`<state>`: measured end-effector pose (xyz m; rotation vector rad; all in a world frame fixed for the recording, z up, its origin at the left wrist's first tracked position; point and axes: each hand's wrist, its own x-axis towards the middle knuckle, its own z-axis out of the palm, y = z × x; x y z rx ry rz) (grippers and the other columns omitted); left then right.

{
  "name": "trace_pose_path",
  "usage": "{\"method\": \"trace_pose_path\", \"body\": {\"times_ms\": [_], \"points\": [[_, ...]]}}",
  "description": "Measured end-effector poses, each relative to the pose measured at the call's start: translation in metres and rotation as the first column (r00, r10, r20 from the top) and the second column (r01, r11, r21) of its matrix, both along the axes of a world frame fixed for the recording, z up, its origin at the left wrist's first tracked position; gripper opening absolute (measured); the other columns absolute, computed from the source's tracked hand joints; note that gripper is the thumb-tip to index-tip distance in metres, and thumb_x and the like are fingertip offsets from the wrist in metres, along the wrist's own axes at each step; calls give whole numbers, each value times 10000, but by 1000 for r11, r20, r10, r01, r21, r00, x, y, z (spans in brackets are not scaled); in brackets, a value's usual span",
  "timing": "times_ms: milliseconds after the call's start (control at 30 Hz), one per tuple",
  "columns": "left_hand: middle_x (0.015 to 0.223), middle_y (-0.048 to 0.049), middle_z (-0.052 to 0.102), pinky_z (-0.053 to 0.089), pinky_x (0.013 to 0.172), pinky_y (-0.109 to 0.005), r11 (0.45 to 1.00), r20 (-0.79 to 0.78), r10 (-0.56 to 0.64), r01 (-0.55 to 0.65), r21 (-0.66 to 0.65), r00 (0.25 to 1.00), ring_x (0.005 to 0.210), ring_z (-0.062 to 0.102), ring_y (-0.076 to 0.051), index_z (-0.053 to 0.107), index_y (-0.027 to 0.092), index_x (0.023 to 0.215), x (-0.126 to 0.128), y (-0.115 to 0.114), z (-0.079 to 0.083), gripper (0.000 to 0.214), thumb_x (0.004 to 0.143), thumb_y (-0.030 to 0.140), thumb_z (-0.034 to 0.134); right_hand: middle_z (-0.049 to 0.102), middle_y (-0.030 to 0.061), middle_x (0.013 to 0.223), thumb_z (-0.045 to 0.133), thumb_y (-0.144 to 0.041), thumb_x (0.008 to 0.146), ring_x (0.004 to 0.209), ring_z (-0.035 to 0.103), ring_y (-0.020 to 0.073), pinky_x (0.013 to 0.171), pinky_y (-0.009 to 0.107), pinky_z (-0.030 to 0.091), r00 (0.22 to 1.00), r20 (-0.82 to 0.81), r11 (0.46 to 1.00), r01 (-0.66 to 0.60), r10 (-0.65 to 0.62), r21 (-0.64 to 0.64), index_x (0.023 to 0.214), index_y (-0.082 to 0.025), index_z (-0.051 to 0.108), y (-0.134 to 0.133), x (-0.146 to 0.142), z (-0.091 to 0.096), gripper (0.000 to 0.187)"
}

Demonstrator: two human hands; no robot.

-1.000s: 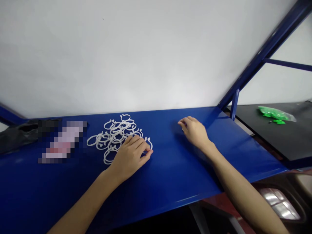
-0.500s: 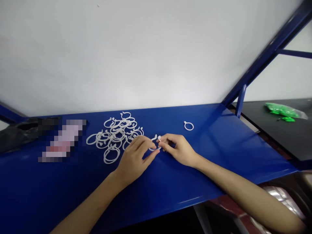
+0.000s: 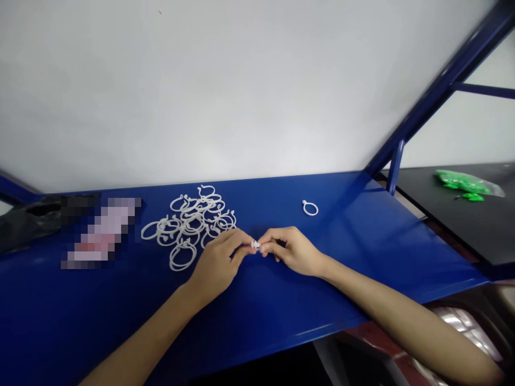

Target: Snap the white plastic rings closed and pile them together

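Between my two hands is a white plastic ring (image 3: pixel 255 244), of which only the small end pieces show; fingers hide the rest. My left hand (image 3: pixel 220 262) pinches it from the left with thumb and fingertips. From the right, my right hand (image 3: pixel 295 251) is closed on the same ring, its fingertips close to the left ones. Just left of my left hand lies a pile of white open plastic rings (image 3: pixel 192 222) with small knobbed ends. Behind my right hand a single ring (image 3: pixel 310 208) lies apart, its loop closed.
The blue table (image 3: pixel 265 316) runs up to a pale wall. A black plastic bag (image 3: pixel 28 220) and a blurred-out packet (image 3: pixel 102 230) lie at the left. Blue frame bars (image 3: pixel 396 166) rise at the right, beside a black surface (image 3: pixel 454 230) with a bag of green items (image 3: pixel 466 183).
My fingertips have drawn closer together around the ring. Its ends stood apart and open before; now they are brought together between my fingers, and the loop is mostly hidden.
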<state>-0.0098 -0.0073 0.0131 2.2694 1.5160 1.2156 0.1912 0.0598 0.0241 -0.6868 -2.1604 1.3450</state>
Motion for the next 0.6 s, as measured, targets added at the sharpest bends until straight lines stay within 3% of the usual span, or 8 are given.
{"method": "trace_pose_path", "body": {"times_ms": [167,267,433,500,600], "points": [[708,45,658,476,695,-265,981,-185,-57,89,169,981,645,597,-107,591,210,775,1,-1,-6,236,977,139,492,759,30,879,572,-168,965,805,717,133,760,243,550,997,19,989,-78,77,127,973,-182,734,0,4,1,163],[632,48,598,448,655,-271,969,-291,-78,141,202,953,570,532,-103,555,206,704,0,0,-7,314,993,137,454,765,31,904,549,-138,968,825,731,133,782,244,557,993,39,980,-114,109,164,984,-187,733,-1,5,0,191],[728,23,656,477,689,-290,976,-259,-25,80,203,966,669,598,-131,606,202,814,-1,2,-8,229,996,169,471,752,16,866,547,-168,990,789,719,121,756,223,547,998,43,971,-62,53,232,965,-182,709,-3,1,0,165],[800,8,685,503,759,-305,983,-253,6,40,179,968,767,628,-150,621,203,884,-2,3,-7,164,994,203,499,742,25,914,515,-202,1015,832,708,128,783,238,542,999,44,944,-21,7,329,996,-185,692,-1,0,-1,179],[937,-23,714,513,886,-361,987,-294,51,-4,160,954,913,634,-192,638,205,1030,-7,6,-5,117,974,273,560,707,58,1064,471,-253,1041,918,688,151,806,267,536,990,97,845,32,-98,534,1078,-198,671,6,2,-3,210]]}}
